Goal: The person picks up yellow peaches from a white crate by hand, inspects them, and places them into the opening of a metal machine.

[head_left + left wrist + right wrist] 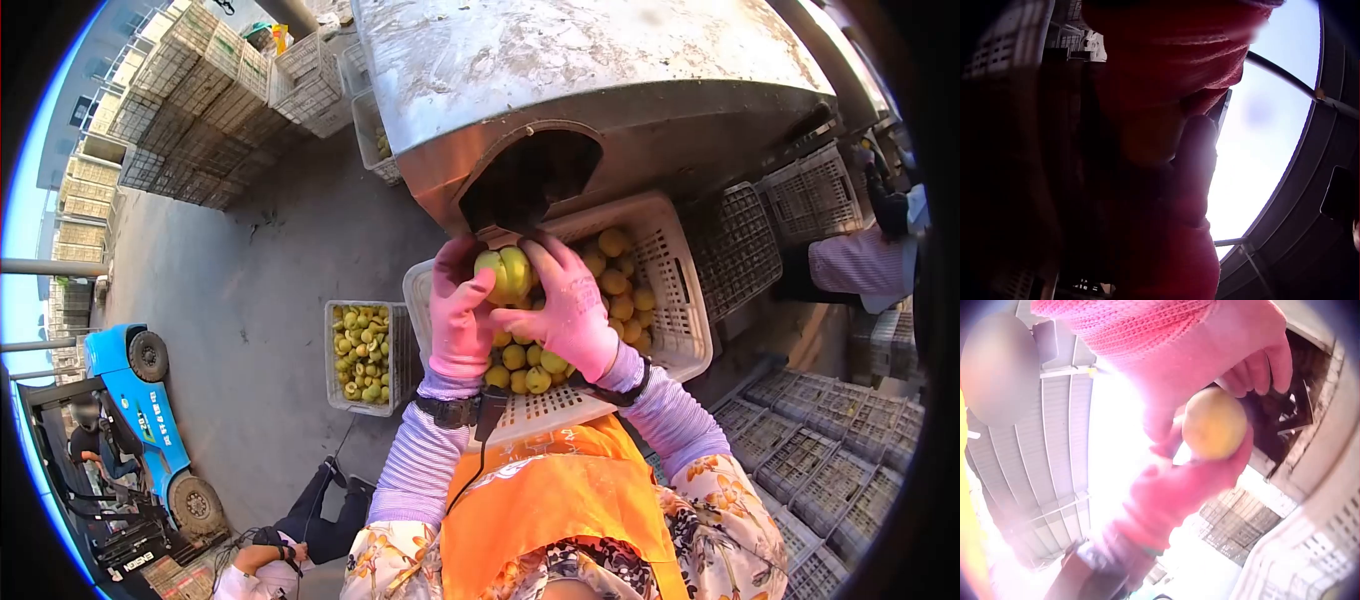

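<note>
In the head view a yellow-green peach with a marked cleft is between my two pink-gloved hands, above a white crate of similar peaches. My left hand holds it from the left, thumb across its near side. Close against its right side is my right hand, index finger along the upper edge and thumb stretched out below. The right wrist view shows the peach resting in the left hand, with the right hand over it. Dark shade hides most of the grip in the left wrist view.
Beyond the crate stands a metal machine with a dark opening. A smaller crate of cut fruit sits on the floor at left. Stacked crates, a blue forklift and other people surround the spot.
</note>
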Demonstrator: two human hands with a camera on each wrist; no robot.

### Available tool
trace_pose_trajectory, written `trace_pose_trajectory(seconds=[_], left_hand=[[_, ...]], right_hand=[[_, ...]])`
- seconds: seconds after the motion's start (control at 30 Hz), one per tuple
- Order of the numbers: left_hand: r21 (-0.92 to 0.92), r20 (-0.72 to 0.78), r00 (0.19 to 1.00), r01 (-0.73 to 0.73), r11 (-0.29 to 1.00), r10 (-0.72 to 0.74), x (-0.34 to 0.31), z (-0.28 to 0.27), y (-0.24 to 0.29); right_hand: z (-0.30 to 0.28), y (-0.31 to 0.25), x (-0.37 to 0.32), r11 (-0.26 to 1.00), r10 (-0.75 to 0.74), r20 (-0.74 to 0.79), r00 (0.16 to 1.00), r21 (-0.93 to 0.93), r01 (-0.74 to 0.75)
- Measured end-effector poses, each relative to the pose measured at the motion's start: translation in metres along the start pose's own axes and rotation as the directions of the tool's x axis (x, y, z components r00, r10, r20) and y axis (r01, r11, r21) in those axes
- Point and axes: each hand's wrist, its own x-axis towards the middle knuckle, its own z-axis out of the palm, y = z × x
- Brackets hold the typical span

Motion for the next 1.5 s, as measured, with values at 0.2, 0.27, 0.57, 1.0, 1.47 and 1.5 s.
trace_pose_trajectory(seconds=[0.2,0.27,0.57,1.0,1.47,1.5], left_hand=[[0.153,-0.062,0.961,-0.258,0.954,0.270,0.004,0.000,-0.018],[0.282,-0.286,0.931,-0.143,0.949,0.226,0.007,-0.038,-0.041],[0.972,-0.138,0.990,0.142,-0.189,0.036,0.059,-0.174,-0.210],[0.942,-0.078,0.997,0.074,-0.328,0.001,0.082,-0.200,-0.256],[0.265,-0.243,0.969,0.113,0.958,-0.047,-0.040,-0.023,-0.065],[0.261,-0.224,0.975,0.077,0.962,-0.018,-0.038,-0.017,-0.060]], right_hand=[[0.033,0.033,0.033,0.965,-0.059,-0.345,0.937,-0.260,-0.035],[0.061,0.071,0.064,0.898,-0.140,-0.362,0.921,-0.438,-0.035],[0.006,0.071,0.078,0.964,-0.190,-0.255,0.948,-0.232,0.130],[0.113,0.214,-0.071,0.842,0.319,0.701,0.638,-0.519,0.149],[-0.008,0.036,-0.056,0.691,0.342,0.254,0.905,0.585,-0.425],[-0.016,0.022,-0.051,0.840,0.298,0.135,0.945,0.434,-0.326]])
